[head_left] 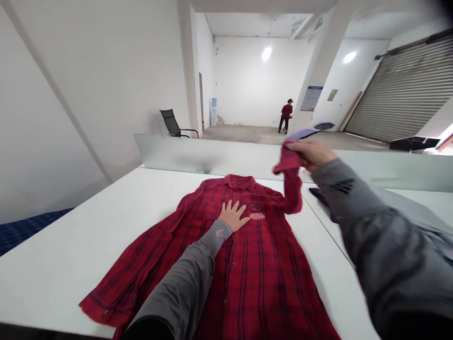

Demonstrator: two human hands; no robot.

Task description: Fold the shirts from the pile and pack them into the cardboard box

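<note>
A red plaid shirt (247, 264) lies front side up on the white table (49, 264), its collar pointing away from me. My left hand (233, 216) rests flat on its chest with fingers spread, beside a pale patch above the pocket. My right hand (314, 153) is closed on the end of one sleeve and holds it up in the air. That sleeve hangs bent between the hand and the shoulder. On the left, the other sleeve (120, 274) stretches out flat toward the near table edge.
A frosted glass divider (170, 151) runs along the table's far edge. Grey cloth (417, 212) lies to the right, past a seam in the tabletop. Behind the divider stand a black chair (171, 123) and, far off, a person in dark red (286, 112).
</note>
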